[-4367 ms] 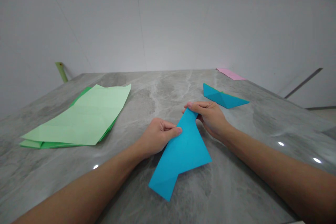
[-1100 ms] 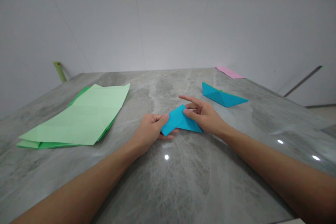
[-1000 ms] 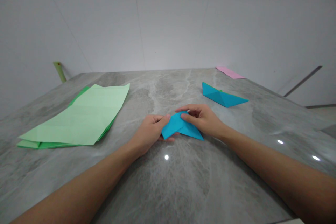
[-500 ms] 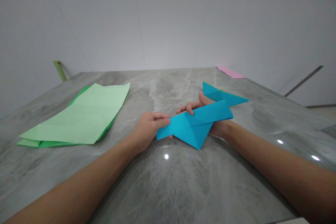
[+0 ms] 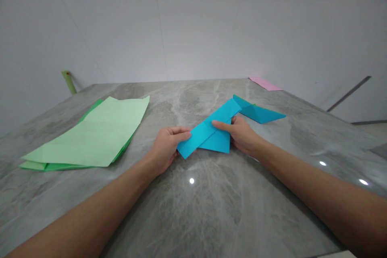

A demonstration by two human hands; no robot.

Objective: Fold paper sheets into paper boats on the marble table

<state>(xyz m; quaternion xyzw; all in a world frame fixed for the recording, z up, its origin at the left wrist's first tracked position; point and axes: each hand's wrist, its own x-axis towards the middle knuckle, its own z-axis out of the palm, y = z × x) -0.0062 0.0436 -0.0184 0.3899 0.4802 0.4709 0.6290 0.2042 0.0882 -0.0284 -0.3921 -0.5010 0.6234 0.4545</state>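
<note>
A folded sheet of blue paper is held above the table between both hands, tilted with its long band rising to the right and a pointed flap hanging below. My left hand pinches its lower left end, thumb on top and fingers behind. My right hand grips the right side, its thumb lying flat across the front of the band; its other fingers are mostly hidden behind the paper. Just beyond lies a second folded blue paper piece, long and pointed, with a thin green edge.
A stack of light and darker green paper sheets lies on the left of the grey marble-patterned table. A pink paper rests at the far right edge. A white wall stands behind the table.
The blue paper has turned to a steeper slant, its right end higher and further left. My right hand has shifted from behind it to a grip with the thumb in front.
</note>
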